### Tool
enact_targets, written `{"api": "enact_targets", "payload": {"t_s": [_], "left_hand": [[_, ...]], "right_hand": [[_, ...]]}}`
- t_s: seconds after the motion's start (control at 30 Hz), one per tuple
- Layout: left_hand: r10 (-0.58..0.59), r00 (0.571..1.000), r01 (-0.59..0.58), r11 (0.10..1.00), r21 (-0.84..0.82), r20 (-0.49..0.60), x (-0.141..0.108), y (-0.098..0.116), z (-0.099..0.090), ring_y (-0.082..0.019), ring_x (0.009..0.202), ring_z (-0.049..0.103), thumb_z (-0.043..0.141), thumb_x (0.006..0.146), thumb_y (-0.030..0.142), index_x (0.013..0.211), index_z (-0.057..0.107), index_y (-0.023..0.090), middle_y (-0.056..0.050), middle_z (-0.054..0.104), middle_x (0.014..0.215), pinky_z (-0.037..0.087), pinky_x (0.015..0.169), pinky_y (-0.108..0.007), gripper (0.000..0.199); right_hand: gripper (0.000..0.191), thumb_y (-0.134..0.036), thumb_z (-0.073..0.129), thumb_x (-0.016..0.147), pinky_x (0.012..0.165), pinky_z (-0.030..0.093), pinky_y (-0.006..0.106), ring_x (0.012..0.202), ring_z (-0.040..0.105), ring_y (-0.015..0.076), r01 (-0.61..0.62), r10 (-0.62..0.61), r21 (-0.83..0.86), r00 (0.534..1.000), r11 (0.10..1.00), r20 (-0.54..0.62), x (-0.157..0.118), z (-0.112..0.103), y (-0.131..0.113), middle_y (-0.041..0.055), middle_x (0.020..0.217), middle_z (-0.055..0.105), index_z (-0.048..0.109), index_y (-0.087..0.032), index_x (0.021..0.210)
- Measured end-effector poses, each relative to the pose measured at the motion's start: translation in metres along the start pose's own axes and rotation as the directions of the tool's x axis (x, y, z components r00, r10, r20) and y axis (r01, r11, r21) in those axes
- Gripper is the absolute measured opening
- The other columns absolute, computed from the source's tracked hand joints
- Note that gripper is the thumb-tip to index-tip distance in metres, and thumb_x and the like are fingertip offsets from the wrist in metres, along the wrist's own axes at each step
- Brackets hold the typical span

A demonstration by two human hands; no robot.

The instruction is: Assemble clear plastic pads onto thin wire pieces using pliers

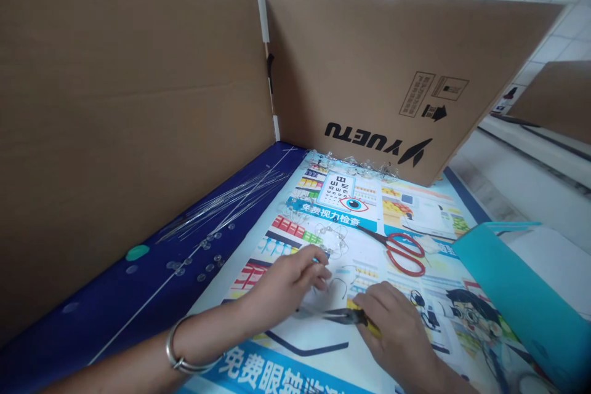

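Observation:
My right hand (397, 332) is wrapped round a pair of pliers (344, 316) with yellow handles; their dark, slender jaws point left, below my left hand. My left hand (302, 277), with a silver bangle on its wrist, has its fingers curled into a pinch. What lies between those fingertips is too small to make out. A thin curved wire (340, 282) shows just right of them. Beyond the hand lies a ring of clear beads on wire (333, 240). Scissors with red handles (406, 253) rest open on the printed sheet, farther off.
Straight clear strands (226, 200) and loose transparent beads (210, 252) lie on the blue surface at left, near a green disc (137, 252). More beaded wire pieces (355, 164) line the foot of the cardboard wall (360, 74). A turquoise box (517, 295) stands at right.

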State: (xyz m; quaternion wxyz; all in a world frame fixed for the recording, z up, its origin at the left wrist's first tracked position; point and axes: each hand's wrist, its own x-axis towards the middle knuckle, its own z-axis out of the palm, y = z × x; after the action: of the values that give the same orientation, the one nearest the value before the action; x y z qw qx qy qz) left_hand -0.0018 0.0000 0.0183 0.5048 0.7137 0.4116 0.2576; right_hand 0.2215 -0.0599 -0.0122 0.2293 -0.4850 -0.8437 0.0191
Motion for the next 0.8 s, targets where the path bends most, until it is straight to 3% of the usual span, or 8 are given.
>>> {"api": "enact_targets", "payload": {"t_s": [0.1,0.33,0.53,0.8], "left_hand": [[0.045,0.997,-0.046,0.999,-0.022,-0.064,0.008,-0.005,-0.004,-0.013,0.08,0.06,0.034,0.091,0.024,0.088,0.05,0.018,-0.002,0.064,0.086,0.044,0.074,-0.025,0.017],[0.203,0.978,-0.184,0.952,0.246,-0.055,0.014,-0.011,0.001,-0.014,0.079,0.052,0.045,0.087,0.019,0.074,0.057,0.017,-0.001,0.057,0.077,0.039,0.072,-0.025,0.018],[0.211,0.977,-0.203,0.906,0.371,0.021,0.015,-0.014,0.0,-0.014,0.077,0.053,0.047,0.084,0.013,0.078,0.063,0.018,-0.001,0.058,0.077,0.039,0.07,-0.025,0.018],[0.237,0.969,-0.237,0.827,0.51,0.066,0.014,-0.02,0.006,-0.018,0.082,0.054,0.05,0.084,0.016,0.082,0.067,0.02,-0.002,0.062,0.08,0.037,0.079,-0.031,0.017]], "right_hand": [[0.015,-0.018,0.049,0.08,0.07,0.044,0.029,0.081,0.053,0.0168,-0.084,0.09,0.105,0.995,0.991,-0.05,-0.001,0.001,0.009,0.0042,0.086,0.056,0.056,-0.022,0.093],[0.012,-0.03,0.051,0.084,0.065,0.046,0.026,0.076,0.056,0.0155,-0.275,0.302,0.289,0.952,0.917,-0.053,0.001,0.003,0.02,0.0032,0.085,0.058,0.056,-0.023,0.091],[0.013,-0.032,0.053,0.083,0.063,0.045,0.025,0.073,0.054,0.0138,-0.313,0.348,0.354,0.937,0.881,-0.036,0.001,0.005,0.023,0.0015,0.082,0.057,0.057,-0.023,0.091],[0.014,-0.032,0.053,0.083,0.06,0.045,0.025,0.068,0.054,0.0137,-0.312,0.347,0.364,0.937,0.877,-0.033,0.001,0.002,0.022,0.002,0.081,0.057,0.058,-0.022,0.09]]}}
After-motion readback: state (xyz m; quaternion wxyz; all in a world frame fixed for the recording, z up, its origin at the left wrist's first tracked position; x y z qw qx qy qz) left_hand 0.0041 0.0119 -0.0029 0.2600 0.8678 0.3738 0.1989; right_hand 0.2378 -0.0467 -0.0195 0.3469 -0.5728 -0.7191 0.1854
